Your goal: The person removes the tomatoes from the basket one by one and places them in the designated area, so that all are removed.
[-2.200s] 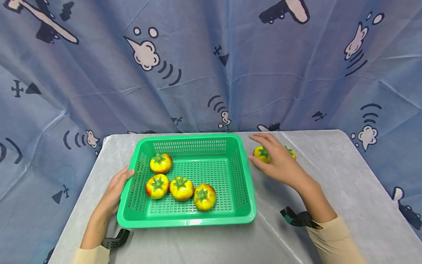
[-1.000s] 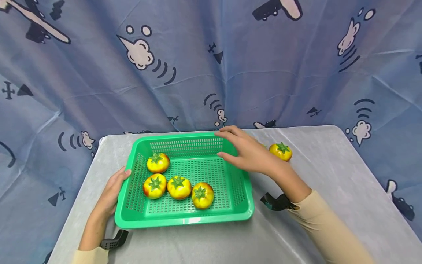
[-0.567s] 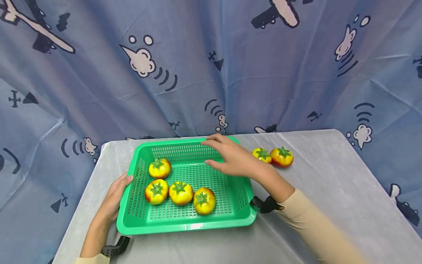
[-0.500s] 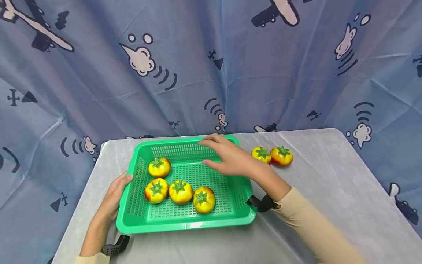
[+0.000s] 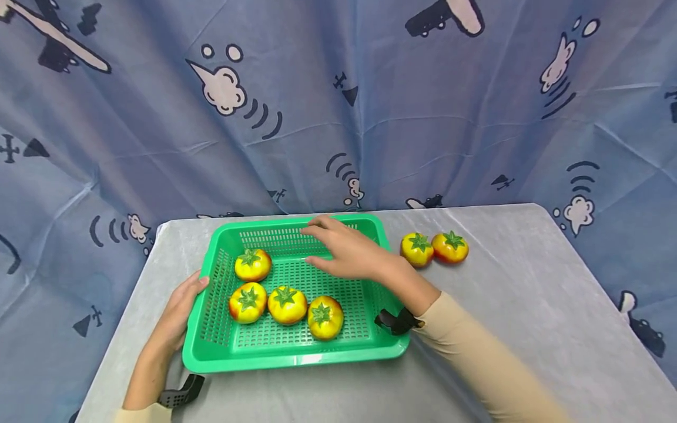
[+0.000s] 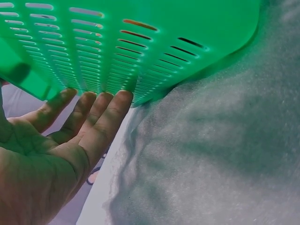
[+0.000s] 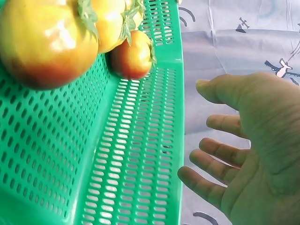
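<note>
A green basket (image 5: 349, 355) stands on the grey-covered table (image 5: 529, 305), its floor and walls pierced with slots. Four glossy yellow fruit lie in it, red-tinged and topped with green leaves: one fruit (image 5: 256, 269) towards the back left, and in front a row made of a left fruit (image 5: 247, 308), a middle fruit (image 5: 287, 314) and a right fruit (image 5: 325, 326). All four keep to the left and front of the basket. Outside it, on the table to the right, a fifth fruit (image 5: 416, 254) and a sixth fruit (image 5: 450, 251) sit touching each other. The left hand (image 5: 177, 311) grasps the basket at its left side, thumb on the rim and fingertips against the outside of the slotted wall; in the left wrist view, a strip of orange shows through one slot. The right hand (image 5: 346, 249) is over the right half of the basket, its fingers spread and released, holding nothing, thumb well apart from the others. Each wrist wears a black device, one on the left (image 5: 182, 393), one on the right (image 5: 396, 322), next to a beige sleeve (image 5: 471, 346). Behind the table hangs a blue curtain (image 5: 296, 70) printed with planes, puffs of cloud and dark arcs.
</note>
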